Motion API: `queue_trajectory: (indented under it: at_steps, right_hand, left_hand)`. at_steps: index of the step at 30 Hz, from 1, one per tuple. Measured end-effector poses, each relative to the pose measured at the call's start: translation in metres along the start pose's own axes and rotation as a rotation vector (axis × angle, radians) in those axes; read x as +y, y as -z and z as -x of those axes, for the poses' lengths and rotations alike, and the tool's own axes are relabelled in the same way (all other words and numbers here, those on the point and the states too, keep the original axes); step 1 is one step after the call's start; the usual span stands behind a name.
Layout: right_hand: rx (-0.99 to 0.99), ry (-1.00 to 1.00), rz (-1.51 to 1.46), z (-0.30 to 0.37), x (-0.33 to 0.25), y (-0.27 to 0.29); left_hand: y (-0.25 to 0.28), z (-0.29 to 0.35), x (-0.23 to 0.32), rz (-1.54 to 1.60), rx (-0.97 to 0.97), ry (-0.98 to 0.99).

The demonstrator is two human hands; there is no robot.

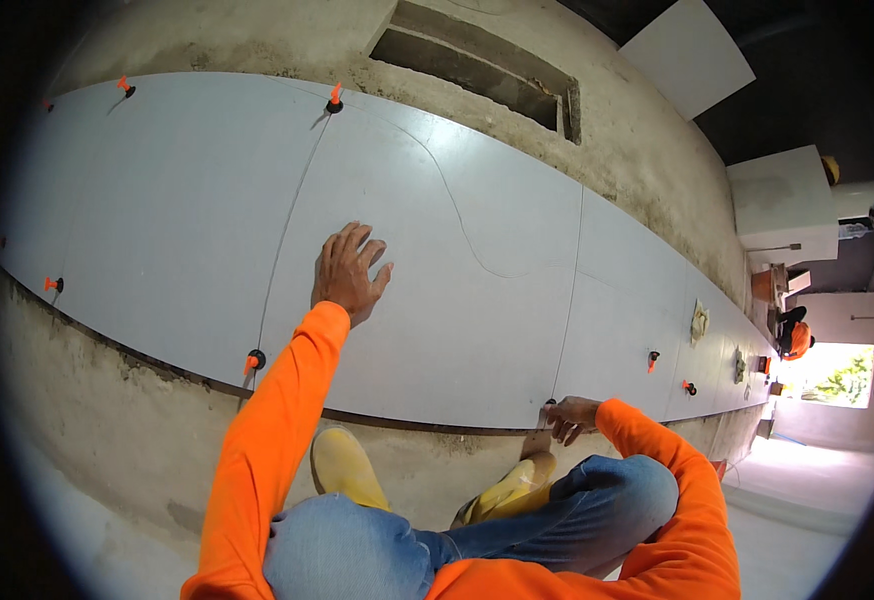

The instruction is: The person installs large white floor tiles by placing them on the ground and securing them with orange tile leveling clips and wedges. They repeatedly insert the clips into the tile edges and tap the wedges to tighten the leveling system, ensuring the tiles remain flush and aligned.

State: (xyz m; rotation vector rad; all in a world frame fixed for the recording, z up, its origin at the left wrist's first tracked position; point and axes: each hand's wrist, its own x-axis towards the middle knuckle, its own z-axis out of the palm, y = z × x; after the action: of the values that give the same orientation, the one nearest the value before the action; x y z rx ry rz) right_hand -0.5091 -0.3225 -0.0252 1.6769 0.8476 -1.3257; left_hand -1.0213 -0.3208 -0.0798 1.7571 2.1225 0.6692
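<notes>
My left hand (350,272) rests with fingers spread on a large light grey tile (427,330), just right of a joint. At that tile's near right corner, my right hand (572,415) has its fingers curled onto a tile leveler (550,403). Only a small black part of this leveler shows by the fingertips; the rest is hidden. Other levelers, with orange handles on black bases, stand in the joint beside my left hand: one at the far edge (334,100), one at the near edge (255,362).
More tiles (157,190) continue left and right, with further levelers (654,360) along them. A thin string (457,205) curves over the tiles. Rough concrete (257,45) has a rectangular recess (467,70). Crumpled cloth (700,321) lies to the right; a person in orange (797,340) crouches far off.
</notes>
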Motion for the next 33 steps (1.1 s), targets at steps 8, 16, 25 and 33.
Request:
queue_trajectory:
  at_steps: [8, 16, 25, 33]
  right_hand:
    - [0.325, 0.333, 0.998, 0.0, -0.006, -0.015]
    - [0.449, 0.258, 0.774, 0.006, -0.01, -0.005]
    - [0.582, 0.428, 0.813, 0.013, -0.001, -0.021]
    - [0.621, 0.499, 0.776, 0.016, 0.002, -0.022]
  left_hand:
    - [-0.009, -0.005, -0.006, -0.027, 0.123, -0.136]
    - [-0.018, 0.0, 0.001, -0.123, 0.073, -0.027]
    - [-0.017, -0.001, 0.003, -0.155, 0.048, -0.001]
    - [-0.016, -0.001, 0.001, -0.133, 0.053, -0.032]
